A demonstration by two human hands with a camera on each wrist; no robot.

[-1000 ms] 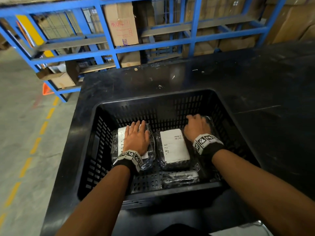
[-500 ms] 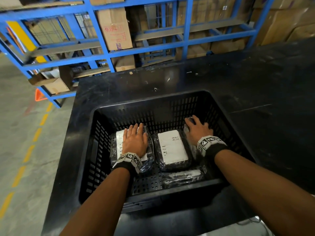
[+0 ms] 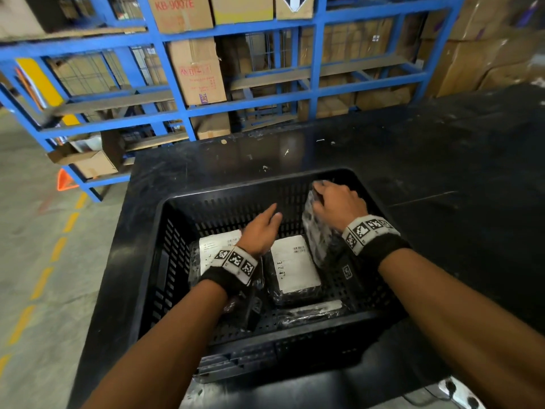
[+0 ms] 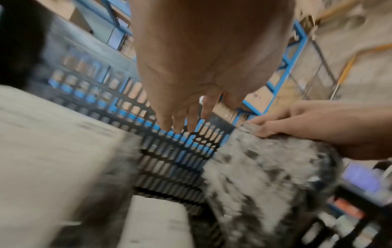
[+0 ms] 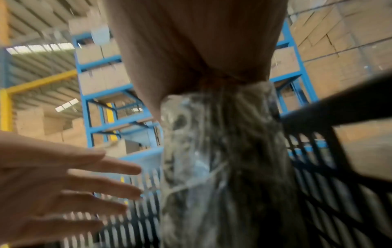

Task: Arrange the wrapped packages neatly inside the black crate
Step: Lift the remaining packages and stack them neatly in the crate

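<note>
blue shelving (image 3: 315,63), cardboard boxes (image 3: 197,72), black table (image 3: 442,160)

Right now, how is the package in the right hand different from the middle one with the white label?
The lifted package stands tilted on edge, gripped by the right hand; the middle package lies flat on the crate floor, untouched. Only the middle one shows a white label. Both have shiny clear wrap over dark contents.

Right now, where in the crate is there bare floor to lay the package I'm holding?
Right hand grips the tilted package. Bare floor shows in the right strip between the middle package and the crate wall, and along the far wall. The left package and the near package crowd the rest. Left hand hovers open.
</note>
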